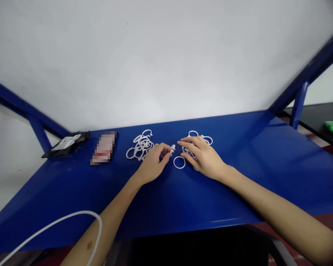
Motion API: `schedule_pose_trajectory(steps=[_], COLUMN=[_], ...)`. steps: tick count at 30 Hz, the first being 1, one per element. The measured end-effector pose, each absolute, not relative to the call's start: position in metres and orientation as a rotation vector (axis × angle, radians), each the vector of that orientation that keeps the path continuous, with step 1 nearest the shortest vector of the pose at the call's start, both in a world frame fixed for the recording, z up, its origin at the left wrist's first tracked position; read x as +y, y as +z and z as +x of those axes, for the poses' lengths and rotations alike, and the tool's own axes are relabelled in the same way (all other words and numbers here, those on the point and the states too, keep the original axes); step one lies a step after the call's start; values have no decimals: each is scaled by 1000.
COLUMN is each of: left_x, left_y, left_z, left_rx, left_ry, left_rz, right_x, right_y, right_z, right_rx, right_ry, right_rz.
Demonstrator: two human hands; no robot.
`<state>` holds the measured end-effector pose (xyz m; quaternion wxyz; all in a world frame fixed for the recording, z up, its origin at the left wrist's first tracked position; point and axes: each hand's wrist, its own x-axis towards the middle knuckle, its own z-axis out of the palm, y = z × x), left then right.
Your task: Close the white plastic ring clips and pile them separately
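My left hand (154,162) is closed in a pinch, with a small white plastic piece (172,147) at its fingertips. Whether a ring belongs to that piece I cannot tell. Just behind and left of this hand lies a tangled pile of white plastic rings (138,149), some with small knobs on them. My right hand (204,155) is open, its fingers spread over a second group of white rings (208,140) and partly hiding them. One loose ring (179,168) lies flat beside its thumb, between the two hands.
Everything lies on a blue table (161,207) against a pale wall (166,66). At the left are a black plastic package (66,144) and a blurred-out flat rectangular object (104,147). A white cable (58,220) loops across my left forearm. Blue frame bars (299,103) flank the table.
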<state>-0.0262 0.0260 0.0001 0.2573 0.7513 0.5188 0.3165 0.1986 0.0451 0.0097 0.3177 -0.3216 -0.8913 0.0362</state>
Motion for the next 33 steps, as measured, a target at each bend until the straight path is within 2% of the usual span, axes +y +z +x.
schedule_pose_trajectory(steps=[4,8,17,26,33], left_x=[9,5,7,9,9], left_y=[7,10,11,4,-2], left_z=[-19,-15,-15,-18,-18], left_rx=[982,814,998,1199,1309], left_ry=[975,1068,1121,1233,1206], left_rz=[1540,1384,1430,1842,2135], right_x=[37,32,24,26,29], right_y=[11,10,13,19,13], right_z=[193,189,189,193,193], right_rx=[-2182,-1989,-1974,-2061,-2167], right_ry=[541,919,878,891,766], right_rz=[-817,-838,-795,-790,-733])
